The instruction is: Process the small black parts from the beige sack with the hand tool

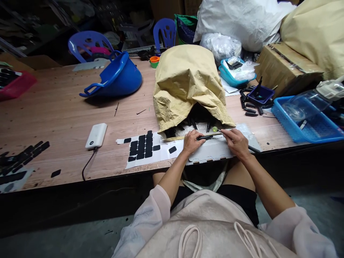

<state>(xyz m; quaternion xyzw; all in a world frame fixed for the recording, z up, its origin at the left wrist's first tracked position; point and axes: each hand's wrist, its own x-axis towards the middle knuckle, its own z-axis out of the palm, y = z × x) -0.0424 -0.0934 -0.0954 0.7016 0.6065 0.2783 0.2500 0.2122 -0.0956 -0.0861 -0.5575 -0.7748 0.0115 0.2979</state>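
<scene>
My left hand (192,141) is closed on a slim black pen-like piece (206,137), which lies level above a white cardboard sheet (212,148). My right hand (237,142) pinches a thin stick-like tool (219,131) pointing left; its kind is too small to tell. A small round yellow-green piece (214,129) sits just beyond the tool's tip. In front of both hands, a tan sack (188,71) lies with its mouth toward me, and several black slim pieces (195,123) show inside. Left of my left hand, black rounded patches (141,147) stick in rows on white paper.
A white power bank (96,136) with a cable lies at left, behind it a tilted blue tub (120,77). At right are a blue basket (301,125) holding a clear jar, a small purple tray (260,95), loose black pieces and a cardboard box (287,68).
</scene>
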